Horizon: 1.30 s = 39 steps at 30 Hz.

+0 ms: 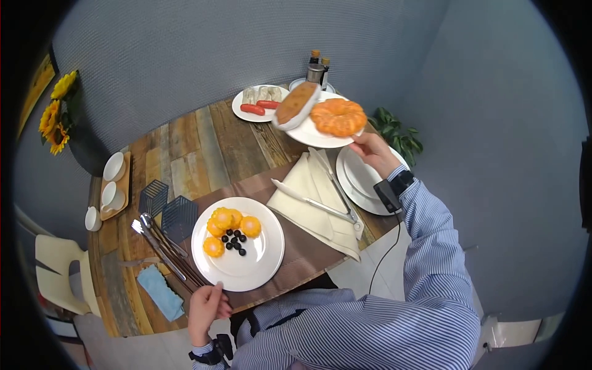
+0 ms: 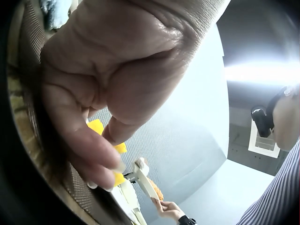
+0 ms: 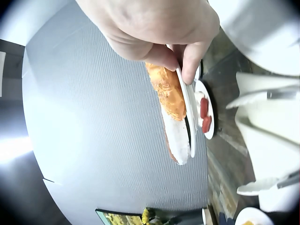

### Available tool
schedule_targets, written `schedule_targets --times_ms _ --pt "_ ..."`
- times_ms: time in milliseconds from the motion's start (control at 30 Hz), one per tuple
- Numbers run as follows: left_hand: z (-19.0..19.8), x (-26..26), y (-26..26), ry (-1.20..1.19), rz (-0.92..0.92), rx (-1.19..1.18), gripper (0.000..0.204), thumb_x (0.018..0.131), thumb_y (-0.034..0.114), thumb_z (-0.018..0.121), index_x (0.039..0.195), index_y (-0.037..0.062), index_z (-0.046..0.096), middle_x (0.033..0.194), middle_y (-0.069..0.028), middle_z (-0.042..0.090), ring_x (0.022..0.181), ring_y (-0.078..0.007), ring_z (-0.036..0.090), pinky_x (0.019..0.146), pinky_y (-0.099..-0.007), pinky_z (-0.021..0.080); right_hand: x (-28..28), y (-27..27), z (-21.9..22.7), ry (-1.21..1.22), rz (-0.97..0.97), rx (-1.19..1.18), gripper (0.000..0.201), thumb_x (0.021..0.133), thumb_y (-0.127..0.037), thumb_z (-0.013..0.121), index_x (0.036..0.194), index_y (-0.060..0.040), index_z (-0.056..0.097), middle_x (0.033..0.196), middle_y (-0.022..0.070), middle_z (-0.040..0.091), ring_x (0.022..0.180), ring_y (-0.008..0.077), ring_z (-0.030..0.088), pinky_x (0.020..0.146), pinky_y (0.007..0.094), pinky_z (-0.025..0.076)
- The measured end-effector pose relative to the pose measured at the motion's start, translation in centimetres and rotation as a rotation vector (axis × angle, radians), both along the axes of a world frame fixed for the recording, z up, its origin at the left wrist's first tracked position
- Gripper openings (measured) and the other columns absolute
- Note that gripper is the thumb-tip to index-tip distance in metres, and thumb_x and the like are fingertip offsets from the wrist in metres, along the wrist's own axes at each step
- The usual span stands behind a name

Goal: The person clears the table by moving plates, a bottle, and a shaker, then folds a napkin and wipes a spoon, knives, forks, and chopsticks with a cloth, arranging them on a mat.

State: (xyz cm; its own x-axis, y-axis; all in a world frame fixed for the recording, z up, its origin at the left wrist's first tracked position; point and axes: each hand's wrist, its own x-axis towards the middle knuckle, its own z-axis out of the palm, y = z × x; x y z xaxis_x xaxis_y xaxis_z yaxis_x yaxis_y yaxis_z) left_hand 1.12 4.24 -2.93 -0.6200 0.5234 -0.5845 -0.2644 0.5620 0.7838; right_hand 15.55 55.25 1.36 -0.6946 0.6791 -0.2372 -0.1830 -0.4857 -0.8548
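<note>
Right hand [image 1: 376, 152] pinching bread plate [image 1: 308, 133] by rim, grip leaving breads [image 1: 338, 117] untouched; left hand [image 1: 206, 310] holding nothing, fingers loose, near corn plate [image 1: 266, 254].

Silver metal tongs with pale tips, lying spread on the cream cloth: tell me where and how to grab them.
Take the tongs around both arms, just ahead of the joined end, coming from above on the wearer's side. They lie in an open V, tips pointing away; the arms converge there, so one grip should likely close around both.
</note>
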Motion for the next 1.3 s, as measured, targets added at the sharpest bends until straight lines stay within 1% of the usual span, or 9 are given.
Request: schedule_targets --times_ms 200,267,333,367,567,867,1167,1267,1300 --pt "6.6 3.2 3.5 0.063 -0.091 0.252 0.023 0.095 0.015 0.052 0.086 -0.0034 0.061 0.065 -0.0058 0.060 0.052 -0.0089 0.056 0.048 -0.0208 0.046 5.0 4.2 -3.5 -0.040 -0.147 0.442 0.011 0.088 0.002 0.055 0.098 0.0047 0.056 0.100 0.0057 0.056 0.097 0.0123 0.057 0.092 0.0233 0.050" --pt "8.1 3.9 7.5 -0.011 -0.403 0.363 0.020 0.094 0.014 0.052 0.097 -0.0030 0.063 0.076 -0.0067 0.064 0.067 -0.0110 0.062 0.058 -0.0217 0.050 5.6 5.5 -2.5 0.066 -0.260 -0.073 0.009 0.085 0.003 0.058 0.095 0.0044 0.058 0.095 0.0068 0.057 0.089 0.0137 0.059 0.087 0.0230 0.053" --pt "7.0 4.3 12.3 0.493 -0.750 0.491 0.020 0.091 0.014 0.056 0.096 -0.0025 0.065 0.084 -0.0118 0.066 0.075 -0.0194 0.063 0.069 -0.0287 0.048 7.4 8.6 -6.4 0.016 -0.156 0.464 0.008 0.085 0.003 0.058 0.092 0.0043 0.058 0.094 0.0070 0.058 0.089 0.0143 0.059 0.085 0.0232 0.054" --pt "7.1 5.1 14.9 0.520 -0.809 0.616 0.020 0.090 0.013 0.055 0.101 -0.0014 0.064 0.089 -0.0147 0.066 0.082 -0.0264 0.063 0.074 -0.0316 0.049 6.9 6.4 -2.8 0.096 -0.287 -0.122 0.010 0.085 0.004 0.060 0.095 0.0042 0.057 0.092 0.0076 0.057 0.087 0.0120 0.059 0.081 0.0205 0.053" --pt "0.6 10.8 27.6 1.064 -1.152 0.771 0.023 0.081 0.005 0.053 0.100 -0.0054 0.060 0.091 -0.0158 0.061 0.090 -0.0301 0.061 0.079 -0.0374 0.050 10.0 5.5 -4.3 0.195 -0.175 0.279 0.017 0.085 0.007 0.061 0.100 0.0037 0.053 0.094 0.0081 0.055 0.083 0.0079 0.058 0.075 0.0168 0.050" --pt "-4.1 16.2 34.9 2.015 -0.885 0.562 0.013 0.064 0.013 0.061 0.070 0.0015 0.062 0.069 -0.0091 0.057 0.069 -0.0227 0.056 0.054 -0.0297 0.044 8.7 6.1 -1.6 0.063 -0.371 -0.214 0.008 0.086 0.005 0.055 0.093 0.0079 0.057 0.098 0.0096 0.055 0.092 0.0154 0.058 0.085 0.0213 0.054" --pt "-6.0 17.3 35.0 1.900 -1.231 0.687 0.010 0.055 0.017 0.063 0.055 0.0076 0.060 0.049 -0.0036 0.050 0.052 -0.0195 0.051 0.049 -0.0327 0.036 7.8 7.6 -5.0 0.130 -0.189 0.352 0.013 0.084 0.008 0.055 0.097 0.0090 0.056 0.101 0.0103 0.056 0.094 0.0170 0.059 0.089 0.0242 0.053" --pt "-5.9 18.2 33.9 1.903 -1.221 0.697 0.011 0.054 0.017 0.063 0.055 0.0070 0.059 0.049 -0.0041 0.050 0.052 -0.0198 0.050 0.048 -0.0327 0.035 6.6 8.1 -4.8 0.089 -0.350 -0.261 0.016 0.085 0.007 0.058 0.099 0.0080 0.054 0.101 0.0109 0.057 0.093 0.0147 0.059 0.086 0.0221 0.052" --pt "-6.2 18.4 33.8 1.944 -1.220 0.689 0.009 0.058 0.016 0.067 0.054 0.0094 0.062 0.050 -0.0003 0.053 0.051 -0.0194 0.054 0.047 -0.0341 0.036 6.5 7.2 -5.6 0.109 -0.228 0.209 0.016 0.085 0.006 0.060 0.100 0.0074 0.054 0.099 0.0115 0.058 0.091 0.0141 0.059 0.083 0.0214 0.052"
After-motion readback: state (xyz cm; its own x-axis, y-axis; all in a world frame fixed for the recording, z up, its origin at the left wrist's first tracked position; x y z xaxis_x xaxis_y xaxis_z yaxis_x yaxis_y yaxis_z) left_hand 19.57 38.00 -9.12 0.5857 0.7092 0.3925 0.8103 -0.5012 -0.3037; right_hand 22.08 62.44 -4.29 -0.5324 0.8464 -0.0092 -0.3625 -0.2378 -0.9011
